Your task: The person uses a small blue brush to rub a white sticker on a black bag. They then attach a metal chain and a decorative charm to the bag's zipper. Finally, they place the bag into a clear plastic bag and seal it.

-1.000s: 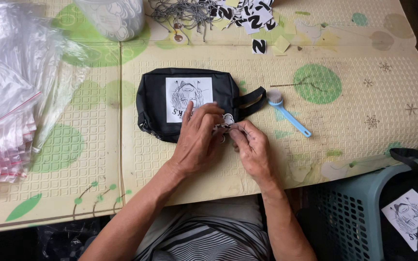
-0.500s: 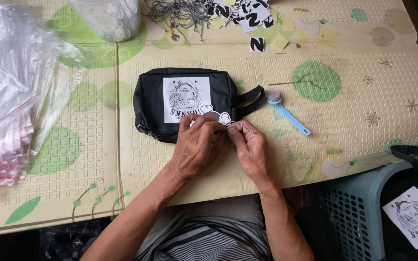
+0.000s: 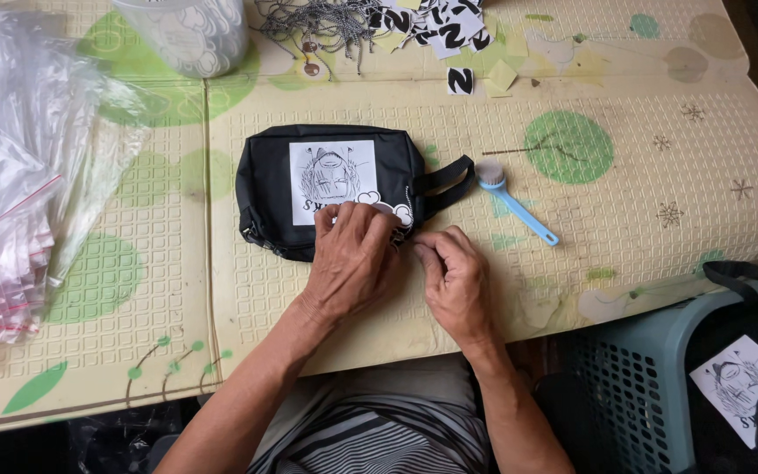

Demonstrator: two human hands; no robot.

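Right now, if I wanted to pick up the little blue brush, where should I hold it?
Probably by the thin blue handle of the brush, coming from the right, where the mat is bare. It lies flat, the round bristle head toward the black pouch and its strap, the handle slanting away to the lower right, apart from the right hand.

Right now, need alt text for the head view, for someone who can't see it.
Two bare hands work at the near edge of a black pouch with a white picture label, the left hand on it and the right hand beside, on a cream foam mat. A blue brush lies right of the pouch; clear plastic bags are piled left.
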